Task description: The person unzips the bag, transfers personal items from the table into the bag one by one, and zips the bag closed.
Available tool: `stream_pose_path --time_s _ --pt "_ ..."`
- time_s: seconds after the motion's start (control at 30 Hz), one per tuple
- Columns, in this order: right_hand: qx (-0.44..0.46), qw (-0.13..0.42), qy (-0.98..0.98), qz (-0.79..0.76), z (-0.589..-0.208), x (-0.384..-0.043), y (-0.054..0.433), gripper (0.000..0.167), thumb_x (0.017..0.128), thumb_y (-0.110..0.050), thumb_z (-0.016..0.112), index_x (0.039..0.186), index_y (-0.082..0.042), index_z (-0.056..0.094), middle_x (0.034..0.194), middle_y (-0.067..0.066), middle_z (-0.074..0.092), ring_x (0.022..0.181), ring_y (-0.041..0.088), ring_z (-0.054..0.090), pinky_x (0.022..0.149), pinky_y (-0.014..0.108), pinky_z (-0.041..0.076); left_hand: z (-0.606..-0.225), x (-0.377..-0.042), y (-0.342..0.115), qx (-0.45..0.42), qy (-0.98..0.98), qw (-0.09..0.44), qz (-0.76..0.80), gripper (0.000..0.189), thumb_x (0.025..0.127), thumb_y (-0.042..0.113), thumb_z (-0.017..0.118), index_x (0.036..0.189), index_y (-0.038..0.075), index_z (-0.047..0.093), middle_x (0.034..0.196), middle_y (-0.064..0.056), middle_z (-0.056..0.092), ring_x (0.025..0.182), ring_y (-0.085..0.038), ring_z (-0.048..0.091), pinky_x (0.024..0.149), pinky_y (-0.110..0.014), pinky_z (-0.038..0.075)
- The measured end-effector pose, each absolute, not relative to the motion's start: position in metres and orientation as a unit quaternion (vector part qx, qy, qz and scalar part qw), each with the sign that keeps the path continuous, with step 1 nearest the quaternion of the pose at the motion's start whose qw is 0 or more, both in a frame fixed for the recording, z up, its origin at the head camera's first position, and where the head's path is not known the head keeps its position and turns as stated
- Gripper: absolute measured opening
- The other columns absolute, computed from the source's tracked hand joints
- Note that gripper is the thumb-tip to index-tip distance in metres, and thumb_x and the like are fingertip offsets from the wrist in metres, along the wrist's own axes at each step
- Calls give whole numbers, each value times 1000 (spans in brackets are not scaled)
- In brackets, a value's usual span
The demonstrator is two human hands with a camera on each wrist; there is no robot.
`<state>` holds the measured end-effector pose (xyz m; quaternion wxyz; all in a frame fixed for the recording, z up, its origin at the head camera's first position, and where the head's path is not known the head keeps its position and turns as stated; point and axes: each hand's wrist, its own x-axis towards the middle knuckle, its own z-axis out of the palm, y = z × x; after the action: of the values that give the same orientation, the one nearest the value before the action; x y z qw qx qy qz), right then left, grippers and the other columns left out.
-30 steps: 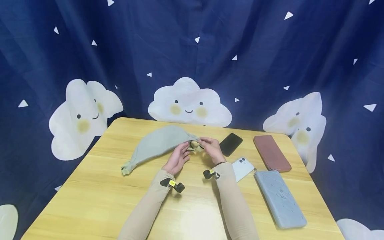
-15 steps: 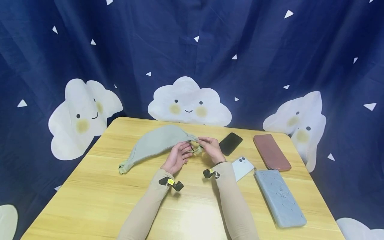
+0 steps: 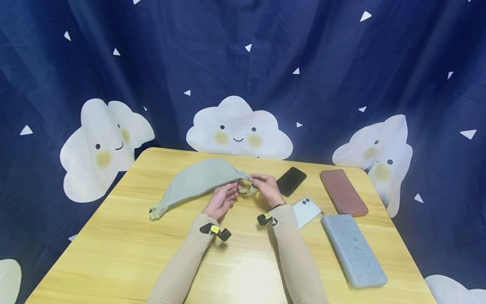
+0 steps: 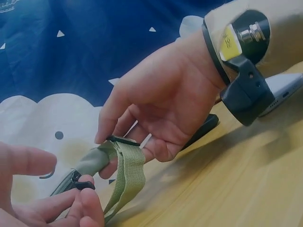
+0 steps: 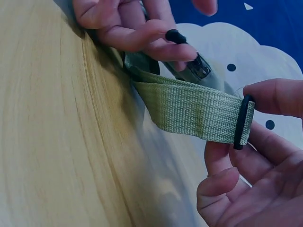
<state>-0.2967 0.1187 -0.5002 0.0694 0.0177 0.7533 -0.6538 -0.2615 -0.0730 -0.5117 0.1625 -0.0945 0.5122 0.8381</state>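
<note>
A pale grey-green crescent belt bag point(image 3: 201, 177) lies on the table in the head view, its zip edge facing the person. At its right end, the right hand point(image 3: 267, 190) pinches the bag end by the webbing strap point(image 5: 189, 111) and its black slider point(image 5: 243, 123). The left hand point(image 3: 222, 199) is beside the zip, palm turned up and fingers loosely bent. A black zip pull point(image 4: 84, 185) rests against the left fingertips, while the left thumb stands apart from it. The strap hangs in a loop between the hands.
To the right lie a black phone point(image 3: 291, 181), a white phone point(image 3: 306, 212) partly behind the right wrist, a dark red wallet point(image 3: 343, 192) and a light blue wallet point(image 3: 355, 251). A blue curtain with clouds point(image 3: 243, 63) hangs behind the wooden table point(image 3: 114, 253).
The left hand has turned slightly, and its fingers have come to the zip pull. The bag has shifted slightly left. The right hand keeps its hold at the bag's end.
</note>
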Motion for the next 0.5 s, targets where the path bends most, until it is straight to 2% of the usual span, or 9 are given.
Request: stream_pose_path --time_s 0.1,0.17,0.23,0.3,0.4,0.5 --pt "16 68 757 -650 -500 -296 118 37 95 -26 73 127 -8 72 126 11 73 74 5 55 68 22 44 -511 -260 -74 -96 537 158 823 41 104 18 58 139 -4 56 98 6 77 77 -4 60 57 -17 37" --pt "15 67 758 -648 -499 -296 117 39 94 -29 74 127 -9 72 130 11 72 94 10 63 83 26 48 -510 -259 -75 -94 554 156 812 42 103 19 60 139 -5 57 99 6 77 77 -4 59 57 -17 37" --pt "13 67 757 -650 -499 -295 117 40 93 -31 76 127 -9 72 134 11 70 115 17 64 101 34 48 -509 -258 -75 -92 562 154 807 43 103 19 61 138 -5 57 99 6 78 78 -4 61 58 -17 38" --pt "11 65 757 -651 -499 -295 116 42 92 -31 77 128 -9 72 136 11 69 126 26 62 109 42 46 -510 -258 -76 -92 559 154 810 42 103 17 61 138 -6 57 97 6 78 78 -5 63 59 -17 41" --pt "7 58 756 -652 -500 -295 115 42 91 -29 79 127 -9 73 136 12 70 128 29 62 111 44 47 -510 -257 -77 -96 545 156 818 39 104 15 60 137 -7 58 94 5 78 77 -5 65 61 -17 45" --pt "10 46 759 -649 -499 -295 114 38 91 -25 79 124 -8 74 130 12 72 118 24 66 101 37 52 -510 -257 -78 -98 539 160 821 37 105 14 59 136 -6 59 92 6 78 76 -4 66 63 -17 48"
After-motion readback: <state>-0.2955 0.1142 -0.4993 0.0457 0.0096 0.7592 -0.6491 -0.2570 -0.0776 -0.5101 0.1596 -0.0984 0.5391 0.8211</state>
